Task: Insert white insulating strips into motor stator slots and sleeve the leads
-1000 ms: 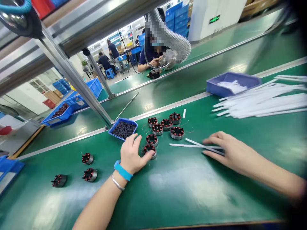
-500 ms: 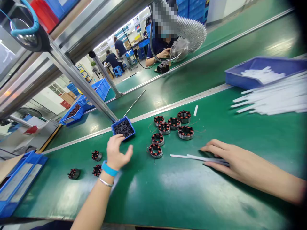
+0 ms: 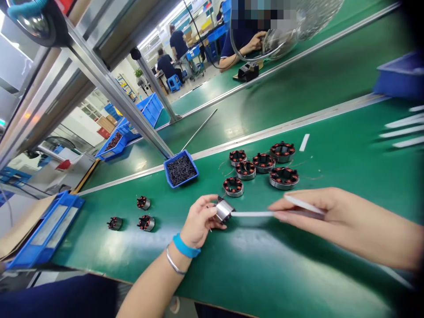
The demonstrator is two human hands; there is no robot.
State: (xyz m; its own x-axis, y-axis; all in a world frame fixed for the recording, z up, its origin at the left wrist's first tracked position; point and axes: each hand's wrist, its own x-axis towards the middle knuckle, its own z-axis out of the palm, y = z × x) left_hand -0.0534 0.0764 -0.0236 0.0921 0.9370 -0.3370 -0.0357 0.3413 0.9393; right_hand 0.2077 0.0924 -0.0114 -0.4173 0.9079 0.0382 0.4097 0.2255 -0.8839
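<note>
My left hand (image 3: 202,221), with a blue wristband and a silver bangle, is closed round a small metal stator ring (image 3: 224,210) held on its side just above the green belt. My right hand (image 3: 309,211) pinches thin white strips (image 3: 253,214); the tip of one strip reaches the ring. Several more stator rings with copper windings (image 3: 261,165) lie grouped on the belt just beyond my hands.
A small blue tray of dark pins (image 3: 181,169) sits behind the rings. Three stator rings (image 3: 143,213) lie at left near a flat blue tray (image 3: 46,229). White strips (image 3: 402,131) and a blue bin (image 3: 400,77) are at right. A metal post (image 3: 122,104) slants across. People work across the belt.
My left hand moved from the pin tray to a stator ring and lifted it. My right hand raised the white strips from the belt and brought one tip to the ring.
</note>
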